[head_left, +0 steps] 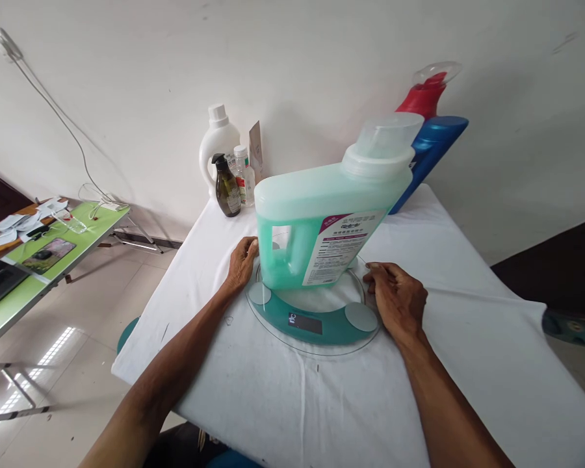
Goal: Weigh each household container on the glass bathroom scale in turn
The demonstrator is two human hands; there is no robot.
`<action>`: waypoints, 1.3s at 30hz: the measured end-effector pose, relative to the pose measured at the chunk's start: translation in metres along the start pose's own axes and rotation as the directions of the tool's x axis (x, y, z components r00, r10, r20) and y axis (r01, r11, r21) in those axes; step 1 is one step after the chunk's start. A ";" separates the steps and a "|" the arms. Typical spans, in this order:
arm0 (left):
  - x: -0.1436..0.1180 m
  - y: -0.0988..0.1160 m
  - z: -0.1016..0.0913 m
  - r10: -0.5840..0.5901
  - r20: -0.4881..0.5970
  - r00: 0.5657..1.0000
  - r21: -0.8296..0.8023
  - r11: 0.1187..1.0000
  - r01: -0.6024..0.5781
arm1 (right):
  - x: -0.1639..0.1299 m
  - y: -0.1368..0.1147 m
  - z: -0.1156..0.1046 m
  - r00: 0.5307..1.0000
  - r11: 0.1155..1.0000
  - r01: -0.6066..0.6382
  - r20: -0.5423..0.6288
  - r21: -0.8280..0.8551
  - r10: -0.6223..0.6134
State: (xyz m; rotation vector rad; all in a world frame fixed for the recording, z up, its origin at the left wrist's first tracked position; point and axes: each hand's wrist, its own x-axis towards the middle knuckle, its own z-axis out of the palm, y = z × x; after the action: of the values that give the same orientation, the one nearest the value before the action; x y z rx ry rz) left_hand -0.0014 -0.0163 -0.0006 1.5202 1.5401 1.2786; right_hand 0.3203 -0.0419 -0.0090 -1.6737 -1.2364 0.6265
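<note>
A round glass scale (279, 320) with a teal band and a lit display lies on the white-covered table. On it stands a large jug (297, 214) of green liquid with a clear cap, a hollow handle and a white and purple label. My left hand (242, 263) is closed at the left rim of the scale, close beside the jug; some fingertips are hidden. At the right rim my right hand (397, 292) has its fingers curled in, with thumb and fingertips at the glass edge. Neither hand grips the jug.
Behind to the left stand a white jug (219, 143), a dark pump bottle (227, 188), a small clear bottle (244, 179) and a flat packet (256, 149). A blue bottle (431, 146) and a red bottle (422, 97) stand behind the green jug. A green desk (85, 224) is at left.
</note>
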 end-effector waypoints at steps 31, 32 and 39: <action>0.000 0.001 -0.001 -0.004 0.003 1.000 -0.020 1.000 0.004 | 0.000 0.000 0.000 1.000 1.000 0.005 0.002 -0.013 -0.005; 0.000 0.000 -0.001 0.000 0.006 1.000 -0.020 1.000 0.000 | 0.000 0.000 0.000 1.000 1.000 0.005 0.002 -0.017 -0.005; 0.000 0.000 0.000 -0.006 -0.002 1.000 0.001 1.000 0.006 | -0.001 -0.002 0.000 1.000 1.000 0.007 -0.003 -0.005 -0.007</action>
State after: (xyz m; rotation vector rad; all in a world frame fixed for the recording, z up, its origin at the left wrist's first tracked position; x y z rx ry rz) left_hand -0.0018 -0.0161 -0.0002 1.5140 1.5460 1.2761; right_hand 0.3193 -0.0431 -0.0076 -1.6732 -1.2428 0.6169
